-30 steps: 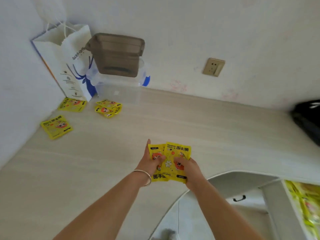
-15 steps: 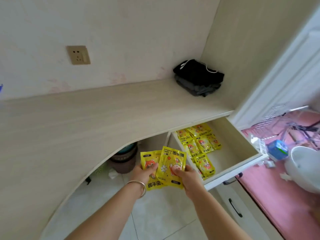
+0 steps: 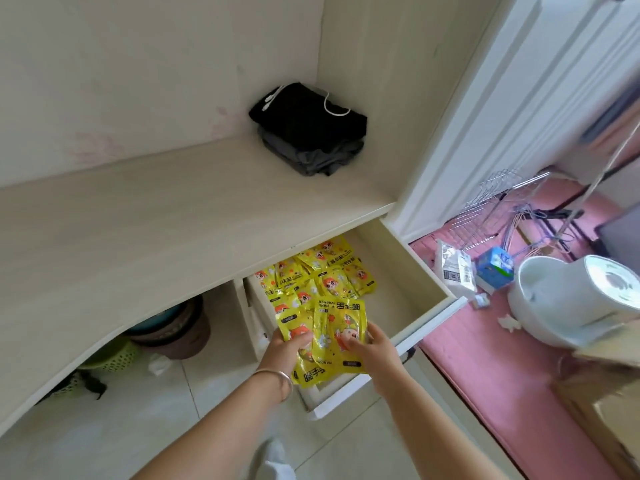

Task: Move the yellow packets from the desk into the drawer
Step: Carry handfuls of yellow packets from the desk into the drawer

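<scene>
Packets in hand, partway through filling the drawer

Both the left hand and right hand pinch yellow packets over the open drawer; more packets lie just beyond the grip; this handful is not yet dropped.

Bare forearms, no sleeves; thin silver bangle on left wrist.

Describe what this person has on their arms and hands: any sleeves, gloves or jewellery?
Both forearms are bare in the view, with no sleeves showing and no gloves. The left hand has a thin silver-coloured bangle round its wrist. The right hand and its wrist show no ring, watch or band.
</scene>
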